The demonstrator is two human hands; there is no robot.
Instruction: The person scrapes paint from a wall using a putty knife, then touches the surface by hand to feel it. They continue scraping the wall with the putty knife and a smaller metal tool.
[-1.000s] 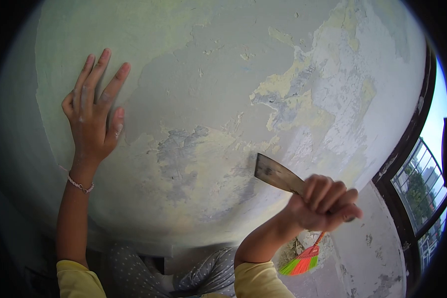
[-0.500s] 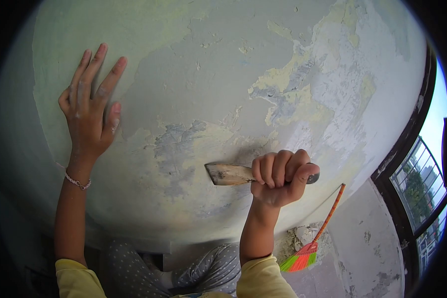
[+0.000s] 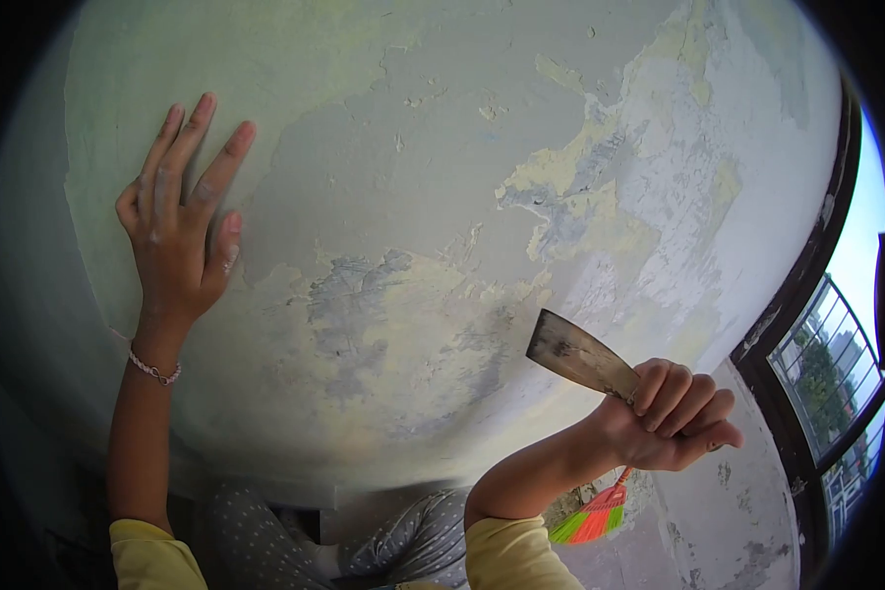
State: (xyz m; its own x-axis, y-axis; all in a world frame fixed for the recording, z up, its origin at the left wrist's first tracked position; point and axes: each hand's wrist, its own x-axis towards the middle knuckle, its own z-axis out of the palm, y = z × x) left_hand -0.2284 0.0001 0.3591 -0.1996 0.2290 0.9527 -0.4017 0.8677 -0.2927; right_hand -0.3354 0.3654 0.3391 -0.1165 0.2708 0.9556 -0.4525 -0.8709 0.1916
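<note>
One scraping pass seemingly pending: right hand [image 3: 671, 418] clenched the scraper [image 3: 582, 358] at lower right; left hand [image 3: 179, 234] splayed flat on the wall [image 3: 442, 147], upper left; the next stroke would need the blade pressed onto flaking paint.

**Where things sit around the wall**

The wall [image 3: 442, 197] fills the view ahead. The left hand [image 3: 182, 221] lies flat on the wall, at its left side. The right hand [image 3: 674, 418] is low at the wall's right, holding the scraper [image 3: 580, 356], whose blade points up-left toward the wall. The broom [image 3: 592, 516] is below that hand, near the wall's foot. The window [image 3: 826, 374] stands right of the wall.
</note>
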